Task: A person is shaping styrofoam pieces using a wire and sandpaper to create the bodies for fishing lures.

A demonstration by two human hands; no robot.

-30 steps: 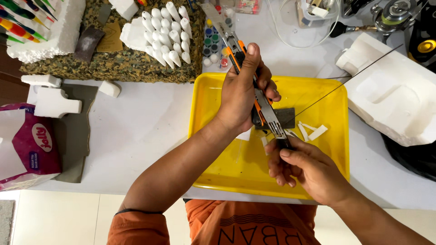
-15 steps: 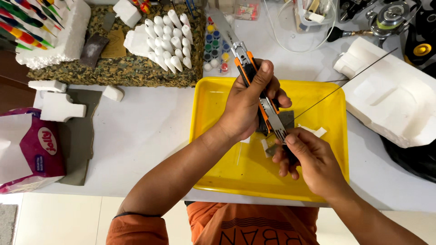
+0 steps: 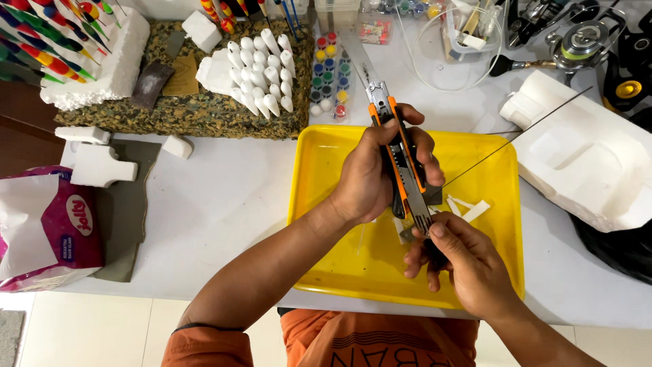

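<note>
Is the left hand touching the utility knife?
Touching. The head view shows the left hand wrapped around the orange-and-black utility knife, fingers curled over its handle.

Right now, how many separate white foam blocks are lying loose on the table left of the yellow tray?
3: a flat bar at the far left, a larger notched block just below it, and a small cube to their right. The pink bag may hide more.

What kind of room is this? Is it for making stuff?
Probably a home craft bench for making fishing floats: painted floats stuck in foam, little paint pots, a fishing reel.
</note>
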